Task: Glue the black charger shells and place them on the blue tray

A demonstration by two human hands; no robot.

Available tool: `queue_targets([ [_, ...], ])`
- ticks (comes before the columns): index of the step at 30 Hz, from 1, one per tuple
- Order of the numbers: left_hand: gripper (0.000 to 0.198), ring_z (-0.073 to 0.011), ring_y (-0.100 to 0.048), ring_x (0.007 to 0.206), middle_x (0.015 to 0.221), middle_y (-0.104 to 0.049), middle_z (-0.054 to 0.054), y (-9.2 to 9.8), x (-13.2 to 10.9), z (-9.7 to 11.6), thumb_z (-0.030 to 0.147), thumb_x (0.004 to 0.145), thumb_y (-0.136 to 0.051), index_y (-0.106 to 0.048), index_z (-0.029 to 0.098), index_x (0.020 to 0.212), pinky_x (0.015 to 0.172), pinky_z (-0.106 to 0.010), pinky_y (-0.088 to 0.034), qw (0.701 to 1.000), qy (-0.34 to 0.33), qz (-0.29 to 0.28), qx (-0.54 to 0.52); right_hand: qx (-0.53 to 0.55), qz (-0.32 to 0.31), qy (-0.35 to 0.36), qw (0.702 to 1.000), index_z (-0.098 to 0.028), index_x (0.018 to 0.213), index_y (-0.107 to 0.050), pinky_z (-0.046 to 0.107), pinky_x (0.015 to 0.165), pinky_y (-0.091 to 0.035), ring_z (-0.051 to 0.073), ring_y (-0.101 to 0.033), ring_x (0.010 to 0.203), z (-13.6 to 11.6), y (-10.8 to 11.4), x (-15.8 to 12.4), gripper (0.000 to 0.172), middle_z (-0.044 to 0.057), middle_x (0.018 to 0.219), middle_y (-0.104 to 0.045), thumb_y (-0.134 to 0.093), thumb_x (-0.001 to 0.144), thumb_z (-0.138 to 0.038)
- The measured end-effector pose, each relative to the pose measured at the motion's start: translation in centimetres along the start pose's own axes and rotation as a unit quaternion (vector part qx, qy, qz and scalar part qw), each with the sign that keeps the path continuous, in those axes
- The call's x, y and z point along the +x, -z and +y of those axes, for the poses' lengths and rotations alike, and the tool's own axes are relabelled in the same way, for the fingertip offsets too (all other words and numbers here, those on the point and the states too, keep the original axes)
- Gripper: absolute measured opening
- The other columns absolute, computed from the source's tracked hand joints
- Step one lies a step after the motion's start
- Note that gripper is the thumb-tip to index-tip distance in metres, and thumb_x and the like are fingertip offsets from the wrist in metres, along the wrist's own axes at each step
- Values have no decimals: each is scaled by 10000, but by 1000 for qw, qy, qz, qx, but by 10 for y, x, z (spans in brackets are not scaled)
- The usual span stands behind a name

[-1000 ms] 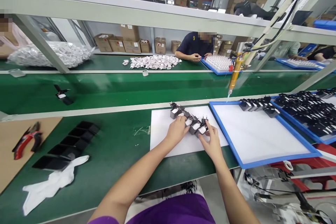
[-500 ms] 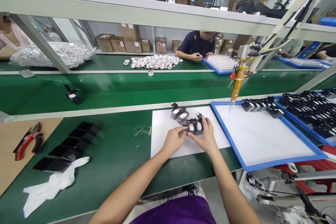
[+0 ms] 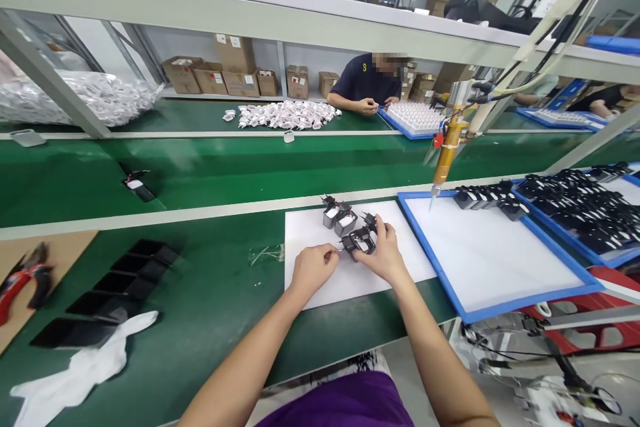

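My right hand point(image 3: 386, 255) is closed around a small group of black power adapters point(image 3: 361, 244) with open housings and pale insides. The fingers of my left hand point(image 3: 315, 271) are pinched together at the plug pins on the left side of this group; the exact contact is partly hidden. Just behind them, two more open adapters point(image 3: 345, 221) stand on the white sheet point(image 3: 313, 293), plug pins and wires sticking up. Both hands are low over that sheet.
A blue-rimmed tray point(image 3: 505, 260) at right holds several adapters point(image 3: 493, 199) along its back; a dispenser nozzle point(image 3: 443, 163) hangs above. At left lie black housings point(image 3: 103, 303), a white glove point(image 3: 95, 363) and red-handled pliers point(image 3: 25, 283). A co-worker point(image 3: 367, 83) sits opposite.
My left hand has drawn back to the left from the adapters' housings to their pins. My right hand still grips the group, now tilted. The view has shifted slightly right.
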State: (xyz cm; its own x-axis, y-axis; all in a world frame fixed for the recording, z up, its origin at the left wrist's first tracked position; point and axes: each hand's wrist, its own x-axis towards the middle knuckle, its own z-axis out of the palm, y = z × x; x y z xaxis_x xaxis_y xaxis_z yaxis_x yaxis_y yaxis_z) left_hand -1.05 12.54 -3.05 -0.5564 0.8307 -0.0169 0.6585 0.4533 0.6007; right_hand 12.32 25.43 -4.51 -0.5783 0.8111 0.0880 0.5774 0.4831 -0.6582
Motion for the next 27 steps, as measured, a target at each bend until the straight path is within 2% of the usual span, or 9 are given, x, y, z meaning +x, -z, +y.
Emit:
queue_targets([
  [3,303,-225,-680,774,869,-763,-61,-2,2,-1,221,819,-468,-749,214,932,674,-269,-434,1000,-3,-4,17,4,2,-1,1000,-160,1471,-227,620,993,-366,452,-384,1262,-7,-4,3,1009,239,1375,-297,-717,621,-398],
  [6,314,-237,-683,818,883,-759,-78,-3,5,-3,227,830,-449,-732,191,958,702,-273,-436,999,-19,-10,23,27,-10,31,999,-166,1447,-274,542,1054,-357,378,-408,1271,-7,2,4,1000,196,1354,-351,-746,587,-362],
  [9,323,-235,-687,838,900,-759,-60,-2,10,-8,267,840,-427,-722,204,957,721,-272,-445,999,-29,-17,27,58,-38,74,995,-207,1426,-317,406,1060,-406,274,-487,1232,4,24,-6,996,125,1330,-432,-775,550,-323],
  [12,338,-223,-689,816,888,-757,-27,-3,14,-13,325,841,-408,-711,232,957,715,-266,-454,999,-28,-29,35,78,-41,91,992,-247,1411,-353,368,1065,-410,246,-510,1227,25,60,-25,948,83,1348,-463,-768,562,-314],
  [15,348,-209,-686,783,865,-752,-8,-6,15,-16,351,827,-393,-703,244,946,690,-260,-459,998,-32,-29,38,82,3,69,994,-242,1414,-351,392,1109,-357,263,-461,1277,60,102,-36,931,85,1375,-443,-751,577,-318],
  [17,357,-196,-681,758,884,-749,0,-9,14,-17,360,820,-380,-699,249,936,668,-257,-461,998,-40,-20,35,76,54,26,995,-209,1419,-341,443,1126,-321,300,-422,1304,93,130,-29,930,120,1387,-414,-738,588,-335],
  [21,395,-188,-676,737,966,-743,-7,-11,14,-17,389,814,-348,-700,244,920,650,-261,-474,998,-60,2,37,57,147,-85,984,-122,1411,-344,512,1123,-284,365,-380,1312,170,177,13,929,190,1377,-392,-735,603,-361],
  [23,415,-190,-677,728,970,-743,-12,-11,15,-17,412,815,-339,-703,241,919,634,-263,-482,997,-60,5,40,52,171,-128,976,-145,1398,-365,539,1116,-279,363,-389,1301,205,195,39,884,177,1359,-423,-748,628,-347],
  [27,420,-187,-676,691,953,-749,-11,-13,17,-23,451,803,-359,-709,240,902,613,-256,-496,997,-61,19,32,65,166,-156,972,-185,1310,-475,533,1021,-404,289,-489,1216,250,224,87,534,118,1331,-493,-659,834,-339],
])
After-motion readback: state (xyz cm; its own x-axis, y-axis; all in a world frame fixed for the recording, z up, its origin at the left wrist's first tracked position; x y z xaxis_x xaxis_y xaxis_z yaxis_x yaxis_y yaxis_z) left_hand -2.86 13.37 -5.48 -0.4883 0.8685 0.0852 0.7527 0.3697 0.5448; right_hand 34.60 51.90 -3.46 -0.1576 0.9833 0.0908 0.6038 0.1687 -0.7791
